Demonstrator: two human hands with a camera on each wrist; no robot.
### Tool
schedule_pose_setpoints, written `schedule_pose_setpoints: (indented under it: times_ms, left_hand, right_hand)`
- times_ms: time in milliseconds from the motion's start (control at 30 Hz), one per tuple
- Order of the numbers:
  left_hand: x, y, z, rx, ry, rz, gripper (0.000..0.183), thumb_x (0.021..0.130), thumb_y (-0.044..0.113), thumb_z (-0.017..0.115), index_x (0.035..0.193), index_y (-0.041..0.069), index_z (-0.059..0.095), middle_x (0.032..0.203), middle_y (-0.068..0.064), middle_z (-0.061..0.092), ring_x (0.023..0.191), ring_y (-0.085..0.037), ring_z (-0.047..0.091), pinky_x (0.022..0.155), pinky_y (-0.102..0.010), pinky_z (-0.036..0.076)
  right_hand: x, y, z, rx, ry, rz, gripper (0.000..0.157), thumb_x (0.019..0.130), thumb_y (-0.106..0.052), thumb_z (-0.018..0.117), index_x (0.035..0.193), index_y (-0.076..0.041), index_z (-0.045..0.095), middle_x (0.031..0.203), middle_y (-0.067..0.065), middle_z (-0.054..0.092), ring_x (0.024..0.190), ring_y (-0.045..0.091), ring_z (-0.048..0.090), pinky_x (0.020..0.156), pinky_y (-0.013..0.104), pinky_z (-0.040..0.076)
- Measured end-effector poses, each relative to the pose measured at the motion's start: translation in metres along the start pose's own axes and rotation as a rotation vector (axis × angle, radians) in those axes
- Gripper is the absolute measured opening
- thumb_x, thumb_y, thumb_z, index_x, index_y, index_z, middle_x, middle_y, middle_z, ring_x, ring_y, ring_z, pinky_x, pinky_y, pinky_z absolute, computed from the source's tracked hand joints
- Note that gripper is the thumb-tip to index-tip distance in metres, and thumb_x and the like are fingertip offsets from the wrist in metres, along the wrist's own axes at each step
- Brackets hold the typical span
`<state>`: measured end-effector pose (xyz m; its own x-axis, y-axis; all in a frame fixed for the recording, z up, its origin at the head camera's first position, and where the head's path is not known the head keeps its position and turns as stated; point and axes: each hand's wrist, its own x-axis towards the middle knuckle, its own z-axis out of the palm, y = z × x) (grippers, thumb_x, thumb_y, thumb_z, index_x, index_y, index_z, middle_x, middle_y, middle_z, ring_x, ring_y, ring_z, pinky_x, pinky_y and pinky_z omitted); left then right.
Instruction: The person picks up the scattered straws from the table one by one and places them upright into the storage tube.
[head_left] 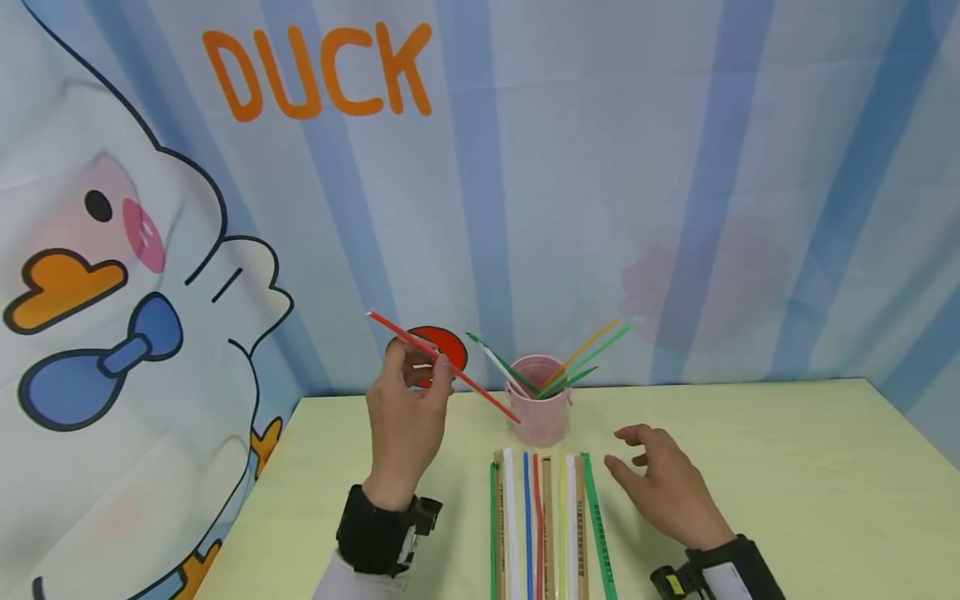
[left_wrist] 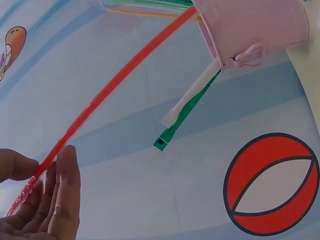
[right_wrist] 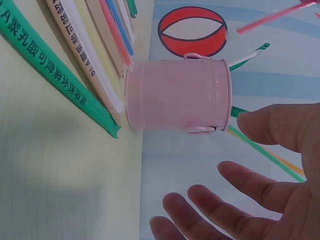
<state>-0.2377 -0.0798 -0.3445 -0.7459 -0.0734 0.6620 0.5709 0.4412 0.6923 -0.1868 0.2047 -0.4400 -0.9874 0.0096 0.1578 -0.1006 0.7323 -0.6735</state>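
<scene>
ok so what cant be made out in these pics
Bucket straws: lower ends hidden inside the bucket by its wall, in all three views.

Row of straws: near ends cut off by the bottom edge in the head view; the right wrist view's edges crop them too.

Print on the bucket's dark green straw: too small to read in the left wrist view.
</scene>
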Motion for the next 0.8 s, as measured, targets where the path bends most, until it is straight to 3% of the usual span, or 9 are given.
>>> schedule_pose_setpoints:
  times_ms: [133,367,567,800]
  left_hand:
    - [0.006,-0.002,0.007,-0.044,0.027,-0.023,0.019,0.092,0.013,0.062,0.106,0.002,0.055,0.100,-0.013,0.066,0.080,-0.017,0.065,0.068,-0.045,0.055]
    - [0.012,-0.017,0.024,-0.116,0.002,-0.063,0.018,0.092,0.020,0.062,0.106,0.009,0.057,0.101,-0.008,0.065,0.083,-0.011,0.065,0.072,-0.039,0.058]
    - [0.008,-0.038,0.043,-0.024,-0.055,-0.109,0.016,0.092,0.022,0.061,0.104,0.012,0.056,0.095,-0.005,0.067,0.078,-0.008,0.065,0.064,-0.040,0.057]
    - [0.005,-0.057,0.064,0.082,-0.113,-0.128,0.016,0.091,0.021,0.063,0.103,0.012,0.057,0.093,-0.005,0.069,0.079,-0.010,0.064,0.064,-0.039,0.056]
  right_hand:
    - [0.001,0.000,0.001,-0.002,0.005,0.001,0.047,0.094,-0.042,0.057,0.125,-0.007,0.052,0.122,0.020,0.054,0.100,0.032,0.057,0.078,0.052,0.050]
    - [0.001,0.000,0.001,-0.007,0.009,-0.004,0.043,0.093,-0.037,0.058,0.125,-0.008,0.053,0.121,0.018,0.054,0.099,0.031,0.057,0.078,0.051,0.050]
    - [0.001,-0.001,0.001,0.002,-0.002,0.012,0.044,0.093,-0.037,0.058,0.125,-0.008,0.053,0.121,0.018,0.054,0.100,0.030,0.057,0.078,0.051,0.050]
    - [0.001,0.000,0.001,0.006,-0.002,0.010,0.043,0.093,-0.036,0.058,0.125,-0.009,0.053,0.122,0.018,0.054,0.100,0.030,0.057,0.078,0.051,0.050]
